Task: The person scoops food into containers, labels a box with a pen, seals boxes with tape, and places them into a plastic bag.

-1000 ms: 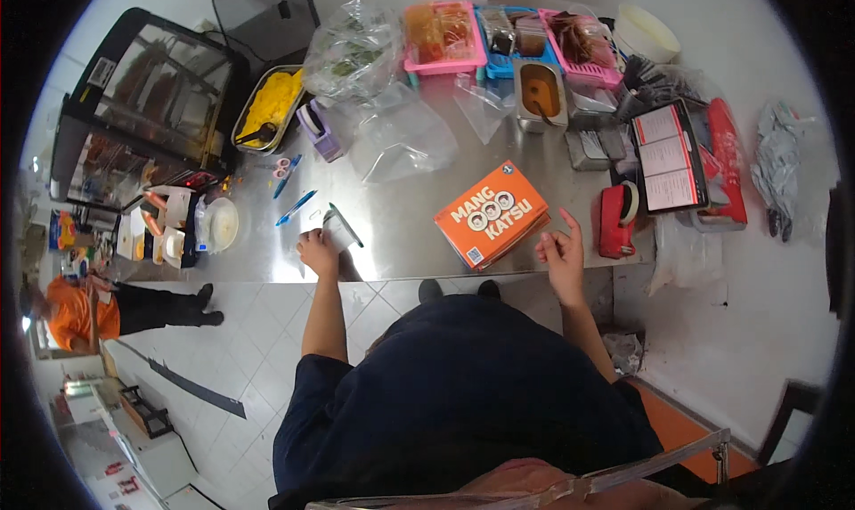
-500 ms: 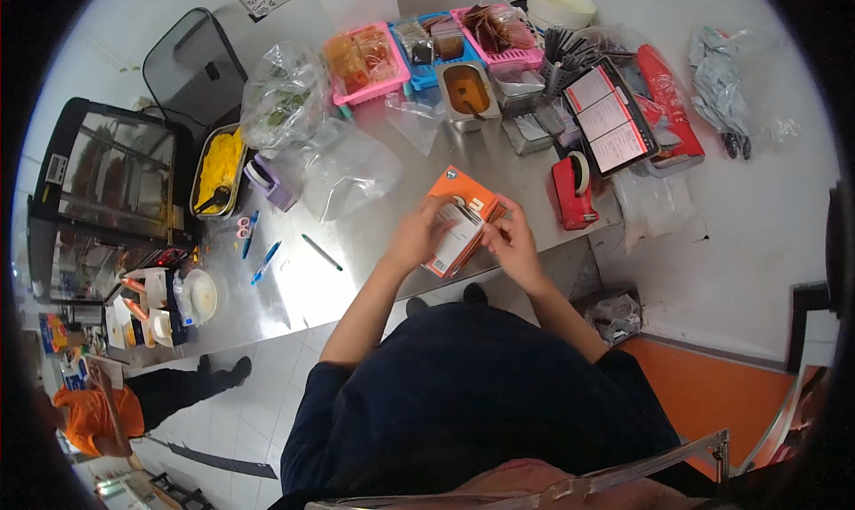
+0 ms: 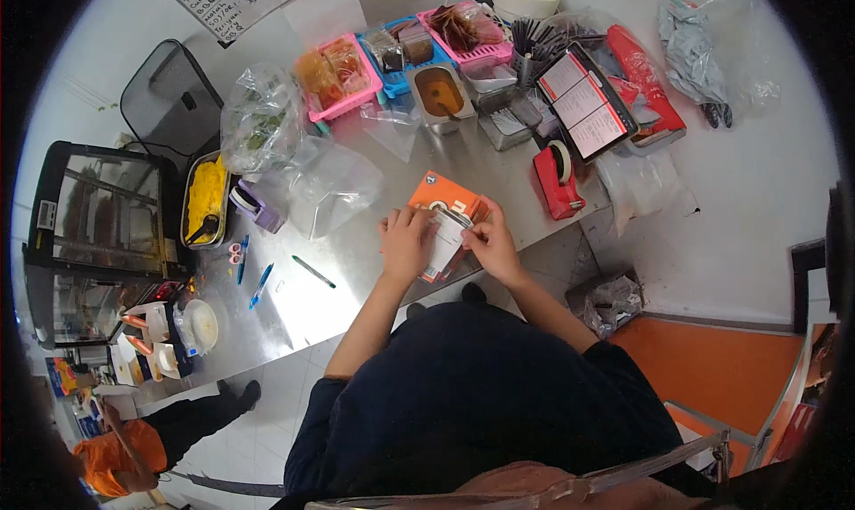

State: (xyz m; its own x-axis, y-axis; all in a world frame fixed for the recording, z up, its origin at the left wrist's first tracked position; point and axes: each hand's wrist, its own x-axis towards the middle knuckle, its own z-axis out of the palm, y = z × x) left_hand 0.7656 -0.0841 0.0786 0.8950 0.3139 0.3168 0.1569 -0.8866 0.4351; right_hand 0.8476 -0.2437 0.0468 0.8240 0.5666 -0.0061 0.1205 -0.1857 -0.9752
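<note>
I saw both hands at the near edge of the metal surface (image 3: 303, 305), holding a white paper slip (image 3: 443, 240) together over an orange box (image 3: 443, 198). The left hand (image 3: 405, 243) gripped the slip's left side, fingers closed on it, and the right hand (image 3: 492, 247) pinched its right edge. The box lay flat on the surface under the slip. A red tape dispenser (image 3: 557, 182) stood near on the right, and a green pen (image 3: 313, 272) lay apart on the left
</note>
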